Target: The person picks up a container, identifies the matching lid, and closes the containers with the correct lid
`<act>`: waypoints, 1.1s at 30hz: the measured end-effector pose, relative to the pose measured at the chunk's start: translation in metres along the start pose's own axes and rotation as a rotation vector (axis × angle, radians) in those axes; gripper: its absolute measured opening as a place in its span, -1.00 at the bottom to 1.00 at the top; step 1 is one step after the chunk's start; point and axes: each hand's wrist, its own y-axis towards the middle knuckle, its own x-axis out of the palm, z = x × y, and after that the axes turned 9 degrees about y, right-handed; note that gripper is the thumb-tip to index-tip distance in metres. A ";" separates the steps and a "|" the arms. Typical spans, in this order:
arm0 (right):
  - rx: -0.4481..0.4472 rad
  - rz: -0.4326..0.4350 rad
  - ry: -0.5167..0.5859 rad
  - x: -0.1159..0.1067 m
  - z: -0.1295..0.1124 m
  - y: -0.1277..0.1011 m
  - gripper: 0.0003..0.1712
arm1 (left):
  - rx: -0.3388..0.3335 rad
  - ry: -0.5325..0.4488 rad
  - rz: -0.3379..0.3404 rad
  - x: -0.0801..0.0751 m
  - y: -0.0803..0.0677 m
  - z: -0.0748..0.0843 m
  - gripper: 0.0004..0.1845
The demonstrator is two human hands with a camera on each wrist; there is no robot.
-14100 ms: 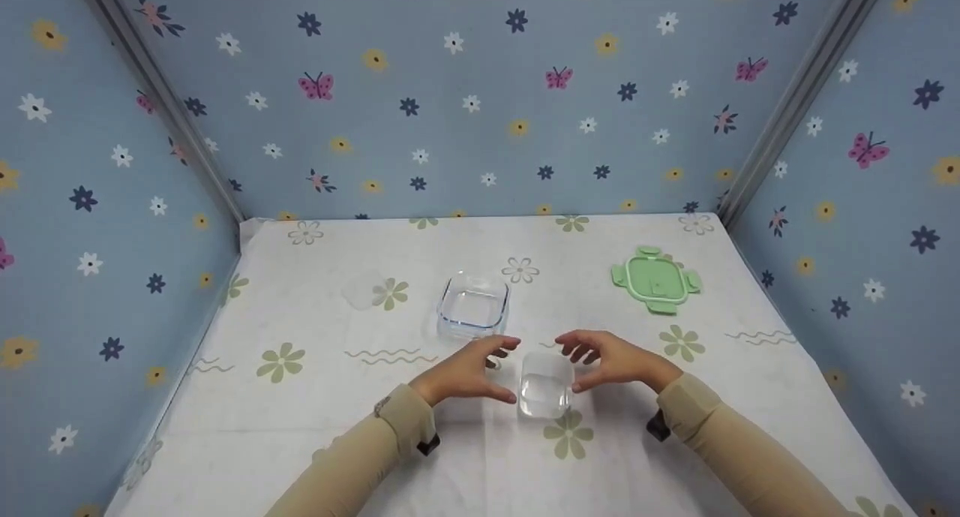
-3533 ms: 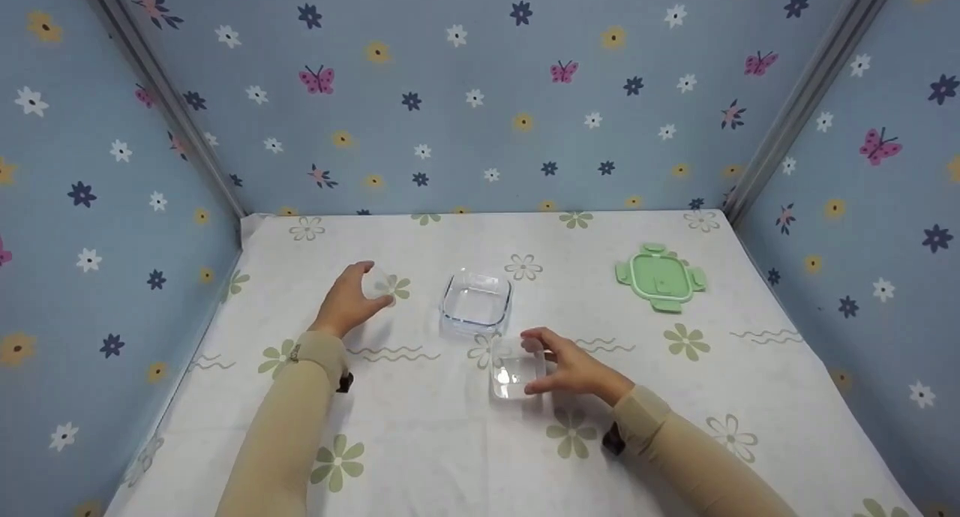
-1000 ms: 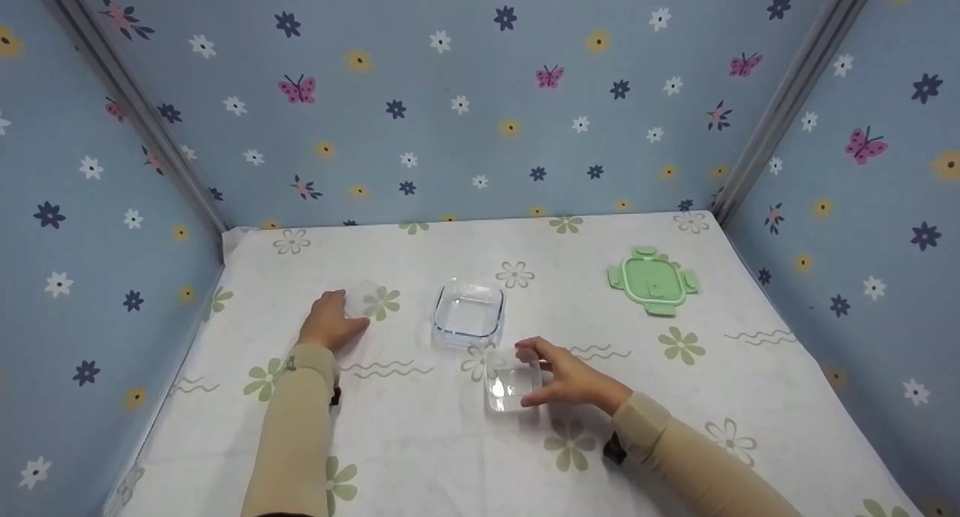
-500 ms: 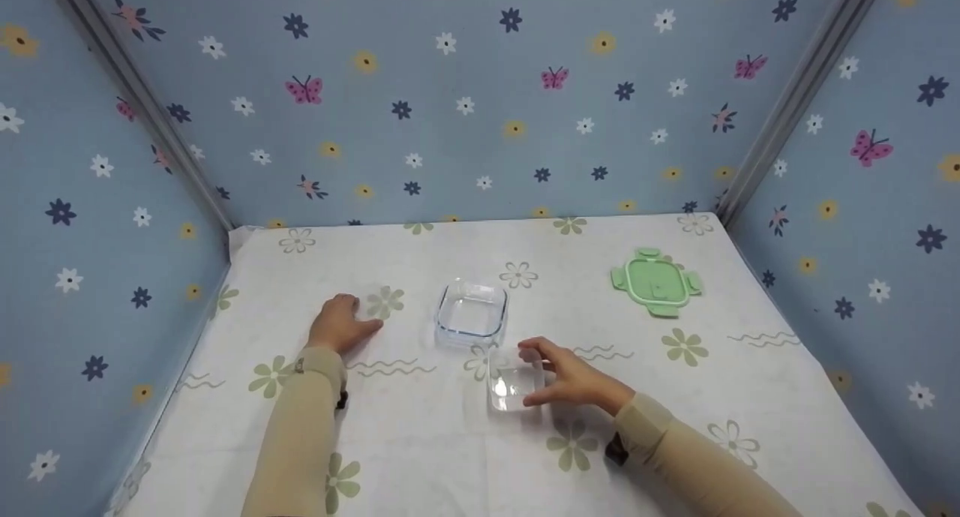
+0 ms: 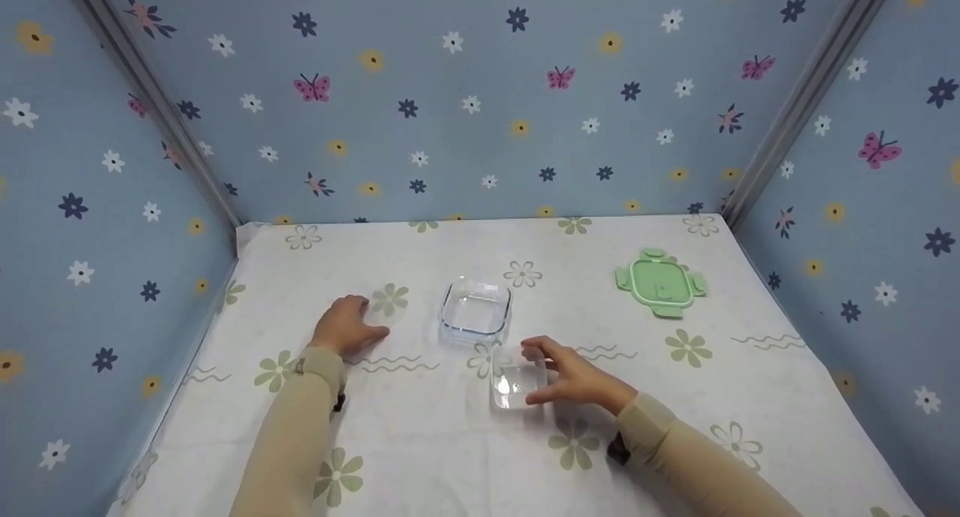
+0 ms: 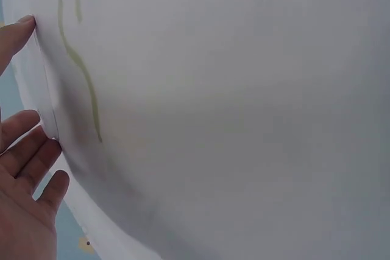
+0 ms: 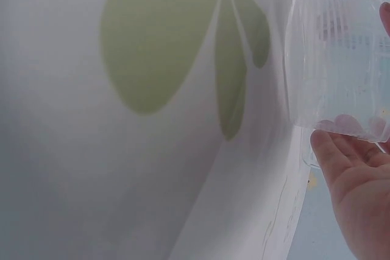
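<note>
While I watch from the head camera, nearest to me the right hand (image 5: 574,378) grips a small clear plastic container (image 5: 516,380) by its right side, thumb on the near edge and fingers curled over the far edge; the right wrist view shows the same ribbed clear container (image 7: 335,65) pinched between fingertips and palm of that hand (image 7: 359,181), standing on the desk (image 5: 420,434) with its flowered white cloth. A little farther and to the left, the left hand (image 5: 346,327) lies palm down on the cloth, its fingers laid over a thin clear lid (image 5: 375,311) that I can barely make out against the pattern. In the left wrist view I see the left hand (image 6: 24,175) with fingers spread and fairly straight beside a faint transparent edge (image 6: 46,89), so it presses rather than clasps. Just beyond the small container, nearly touching its far left corner, sits a square glass dish (image 5: 475,312), upright. Farther back and well off to the right lies a green lid (image 5: 660,283) with its four clips splayed flat. Behind everything stand blue walls (image 5: 480,112) printed with flowers and butterflies.
</note>
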 end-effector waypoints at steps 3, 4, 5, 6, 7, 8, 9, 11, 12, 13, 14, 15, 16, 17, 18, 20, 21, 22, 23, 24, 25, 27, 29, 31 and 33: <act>0.008 0.000 -0.002 0.001 -0.001 0.000 0.10 | 0.031 -0.007 0.004 0.000 -0.003 -0.002 -0.01; 0.004 -0.001 -0.003 0.001 -0.001 0.000 0.10 | 0.040 -0.012 0.008 0.000 -0.004 -0.003 -0.01; 0.002 -0.001 -0.004 0.001 -0.001 0.000 0.10 | 0.047 -0.014 0.012 0.000 -0.004 -0.003 0.00; -0.001 -0.002 -0.006 0.000 -0.001 0.000 0.10 | 0.056 -0.018 0.017 0.000 -0.004 -0.004 0.00; -0.011 -0.004 -0.012 0.000 0.000 0.000 0.10 | 0.064 -0.021 0.021 0.000 -0.005 -0.004 0.01; -0.012 -0.004 -0.015 0.000 0.000 0.001 0.10 | 0.073 -0.022 0.027 0.000 -0.005 -0.004 0.01; -0.014 -0.004 -0.017 0.000 0.001 0.001 0.10 | 0.077 -0.027 0.030 0.000 -0.005 -0.005 0.01; -0.012 -0.002 -0.017 0.000 0.000 0.001 0.10 | 0.080 -0.038 0.036 0.000 -0.004 -0.004 0.02; -0.009 0.000 -0.017 0.001 0.000 0.000 0.09 | 0.078 -0.046 0.036 -0.001 -0.004 -0.004 0.03; -0.007 0.001 -0.016 0.001 0.000 0.000 0.09 | 0.071 -0.057 0.035 -0.001 -0.004 -0.004 0.04; -0.002 0.003 -0.008 0.001 -0.001 0.000 0.09 | 0.065 -0.068 0.034 -0.001 -0.005 -0.004 0.06; -0.004 0.004 -0.008 0.001 -0.001 0.000 0.08 | 0.054 -0.079 0.030 -0.001 -0.005 -0.003 0.07; -0.005 0.004 -0.005 0.001 -0.001 0.000 0.07 | 0.046 -0.089 0.027 -0.001 -0.005 -0.003 0.09; -0.007 0.004 -0.003 0.001 -0.001 0.000 0.07 | 0.036 -0.101 0.024 -0.001 -0.006 -0.002 0.10; -0.008 0.003 -0.004 0.001 -0.001 0.000 0.06 | 0.031 -0.110 0.021 -0.001 -0.006 -0.002 0.11; -0.011 0.003 -0.005 0.001 -0.002 0.000 0.06 | 0.029 -0.126 0.020 -0.002 -0.007 -0.001 0.12; -0.011 0.003 -0.012 0.001 -0.002 0.000 0.06 | 0.029 -0.137 0.019 -0.002 -0.007 -0.002 0.12; -0.011 0.004 -0.017 0.001 -0.002 0.000 0.07 | 0.035 -0.147 0.021 -0.002 -0.007 -0.002 0.11; -0.012 0.004 -0.020 0.001 -0.002 0.000 0.07 | 0.042 -0.159 0.025 -0.002 -0.007 -0.003 0.10; -0.013 0.005 -0.022 0.001 -0.002 0.000 0.07 | 0.044 -0.176 0.027 -0.002 -0.008 -0.003 0.09; -0.013 0.006 -0.025 0.001 -0.001 0.000 0.07 | 0.046 -0.191 0.031 -0.003 -0.008 -0.004 0.07; -0.014 0.006 -0.031 0.001 0.000 0.000 0.06 | 0.046 -0.222 0.034 -0.004 -0.009 -0.005 0.04; -0.013 0.006 -0.031 0.001 0.000 0.000 0.06 | 0.037 -0.248 0.038 -0.006 -0.010 -0.005 0.02; -0.009 0.005 -0.032 0.001 0.000 0.000 0.06 | 0.030 -0.257 0.038 -0.007 -0.011 -0.006 -0.02; -0.006 0.006 -0.033 0.001 0.000 0.000 0.06 | 0.024 -0.261 0.039 -0.008 -0.012 -0.007 -0.08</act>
